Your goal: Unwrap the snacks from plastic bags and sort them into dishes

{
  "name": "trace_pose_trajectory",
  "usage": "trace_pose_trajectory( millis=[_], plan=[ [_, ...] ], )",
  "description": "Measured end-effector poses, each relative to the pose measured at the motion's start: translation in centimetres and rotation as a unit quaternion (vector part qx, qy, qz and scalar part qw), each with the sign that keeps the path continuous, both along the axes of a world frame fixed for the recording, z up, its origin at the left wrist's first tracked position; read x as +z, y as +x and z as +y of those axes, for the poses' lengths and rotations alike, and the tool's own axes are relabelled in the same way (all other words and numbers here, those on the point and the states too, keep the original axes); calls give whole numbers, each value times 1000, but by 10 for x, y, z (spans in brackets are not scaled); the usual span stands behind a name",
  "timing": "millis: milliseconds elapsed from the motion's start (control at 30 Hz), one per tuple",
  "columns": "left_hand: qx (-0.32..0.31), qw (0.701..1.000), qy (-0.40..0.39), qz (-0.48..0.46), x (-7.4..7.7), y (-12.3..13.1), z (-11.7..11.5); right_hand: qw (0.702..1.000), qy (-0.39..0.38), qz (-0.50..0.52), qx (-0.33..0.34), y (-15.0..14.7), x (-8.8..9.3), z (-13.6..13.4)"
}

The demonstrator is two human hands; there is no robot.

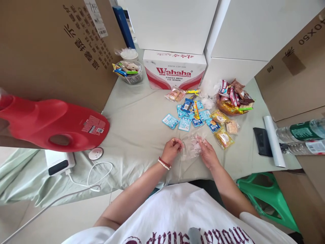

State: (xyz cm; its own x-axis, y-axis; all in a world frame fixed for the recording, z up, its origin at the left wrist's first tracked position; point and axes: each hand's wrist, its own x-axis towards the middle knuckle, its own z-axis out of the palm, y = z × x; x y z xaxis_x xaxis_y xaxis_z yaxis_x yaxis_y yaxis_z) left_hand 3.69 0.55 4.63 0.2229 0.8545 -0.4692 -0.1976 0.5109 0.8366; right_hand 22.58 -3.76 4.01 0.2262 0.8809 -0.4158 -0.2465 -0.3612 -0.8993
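Note:
My left hand (pixel 173 148) and my right hand (pixel 207 151) both pinch a crumpled clear plastic bag (pixel 192 146) just above the pale green cloth (pixel 137 128), one hand at each side of it. A red and white bead bracelet sits on my left wrist. Beyond the bag lie several small blue snack packets (pixel 185 117) and a few yellow ones (pixel 223 138). Farther right stands a bowl heaped with wrapped snacks (pixel 235 98).
A red jug (pixel 53 123) lies on its side at the left, beside a white power bank (pixel 59 162) with its cable. A Wahaha carton (pixel 174 69) and a clear tub of snacks (pixel 129 72) stand behind. At right: a black phone (pixel 262 141), a white roll (pixel 273 140), water bottles (pixel 302 130), a green stool (pixel 269 198).

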Motion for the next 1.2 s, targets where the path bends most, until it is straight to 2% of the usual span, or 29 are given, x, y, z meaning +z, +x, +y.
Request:
trace_pose_trajectory(
  millis=[100,233,333,467,533,633,700,767,833,933,1033,1200],
  plan=[
    [-6,1000,-17,6,2,4,-4,998,12,-67,-11,10,-5,-5],
    [-50,997,35,48,3,15,-9,995,43,-78,43,8,-3,-5],
    [-6,996,73,58,0,20,-7,994,45,-78,58,8,0,-6],
    [40,990,115,76,2,21,-8,987,64,-144,-9,23,2,-15],
    [43,985,138,97,5,22,-12,976,92,-198,-19,29,5,-18],
    [10,980,158,119,11,25,-21,951,119,-284,8,27,7,-10],
    [-16,981,157,112,12,26,-25,943,123,-307,41,21,7,1],
    [-8,986,137,97,11,22,-24,947,114,-288,83,17,7,14],
    [32,990,104,88,8,13,-19,959,100,-247,98,19,7,24],
    [79,990,67,91,2,-11,-9,982,65,-170,56,30,9,28],
    [86,989,35,111,-5,-34,-5,995,16,-102,12,44,9,23],
    [71,978,33,194,-13,-52,-8,992,-6,-122,-24,64,2,4]
  ],
)
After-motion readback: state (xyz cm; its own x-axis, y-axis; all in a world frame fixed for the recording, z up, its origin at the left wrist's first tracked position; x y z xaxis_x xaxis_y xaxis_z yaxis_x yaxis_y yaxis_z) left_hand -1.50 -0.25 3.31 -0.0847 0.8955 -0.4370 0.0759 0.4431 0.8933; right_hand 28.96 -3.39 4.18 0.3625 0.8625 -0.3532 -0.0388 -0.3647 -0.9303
